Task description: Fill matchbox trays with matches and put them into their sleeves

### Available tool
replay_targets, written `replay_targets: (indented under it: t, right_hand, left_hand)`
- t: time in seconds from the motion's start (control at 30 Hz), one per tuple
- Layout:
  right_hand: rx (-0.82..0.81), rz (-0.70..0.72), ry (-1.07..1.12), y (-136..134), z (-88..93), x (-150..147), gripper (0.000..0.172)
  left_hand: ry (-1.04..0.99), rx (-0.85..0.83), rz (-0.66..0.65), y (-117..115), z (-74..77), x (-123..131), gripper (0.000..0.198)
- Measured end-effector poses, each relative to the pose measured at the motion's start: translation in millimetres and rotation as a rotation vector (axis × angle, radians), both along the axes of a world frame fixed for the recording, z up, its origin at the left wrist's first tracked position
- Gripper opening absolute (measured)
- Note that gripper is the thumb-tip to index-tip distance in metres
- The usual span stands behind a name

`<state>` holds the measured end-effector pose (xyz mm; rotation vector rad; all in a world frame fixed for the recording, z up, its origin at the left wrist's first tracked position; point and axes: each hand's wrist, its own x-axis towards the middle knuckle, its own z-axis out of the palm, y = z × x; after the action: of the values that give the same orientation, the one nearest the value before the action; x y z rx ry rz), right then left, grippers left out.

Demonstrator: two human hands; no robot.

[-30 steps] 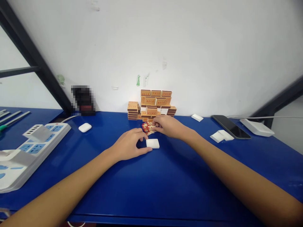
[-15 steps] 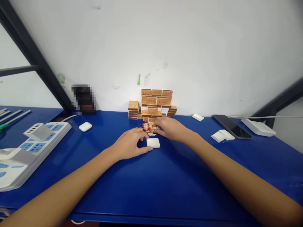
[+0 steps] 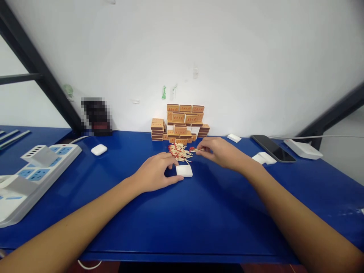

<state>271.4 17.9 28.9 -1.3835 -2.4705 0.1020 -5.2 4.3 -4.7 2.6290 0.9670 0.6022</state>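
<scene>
My left hand [image 3: 156,171] has its thumb and fingers around the left end of a small white matchbox tray [image 3: 184,171], which lies on the blue table. A pile of red-headed matches [image 3: 178,151] is spread just beyond the tray, and one match reaches its far edge. To the right of the pile, my right hand [image 3: 217,150] pinches a few matches [image 3: 194,149], their red heads pointing left. Behind the pile, orange-brown matchboxes [image 3: 185,117] are stacked against the wall, with a shorter stack [image 3: 157,129] at their left.
On the left lies a large power strip [image 3: 42,170] with plugs, and a white earbud case [image 3: 99,149] sits nearby. A phone [image 3: 273,148], a white charger block [image 3: 303,148] and folded white paper pieces [image 3: 264,158] occupy the right. A small white box [image 3: 234,138] lies near the wall.
My right hand has moved right, away from the pile, and matches now show between its fingertips. My left hand stays at the tray. The whole view has shifted slightly.
</scene>
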Motion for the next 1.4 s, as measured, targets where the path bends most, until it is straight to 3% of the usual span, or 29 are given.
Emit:
replay_targets:
  t: [0.27, 0.63, 1.07, 1.4]
  right_hand:
    - [-0.145, 0.102, 0.128, -26.9, 8.3, -12.8, 0.021]
    - [-0.196, 0.204, 0.024, -38.6, -8.5, -33.8, 0.011]
    - [-0.257, 0.167, 0.081, -38.8, 1.5, -26.8, 0.010]
    - [-0.232, 0.142, 0.172, -40.7, -4.3, -32.3, 0.010]
  left_hand:
    - [-0.002, -0.009, 0.003, -3.5, -2.2, 3.4, 0.031]
    - [0.018, 0.022, -0.018, -5.6, -2.1, 5.6, 0.029]
    - [0.043, 0.016, -0.011, -5.8, -1.9, 3.1, 0.034]
    - [0.035, 0.032, -0.017, -6.0, -2.3, 4.2, 0.033]
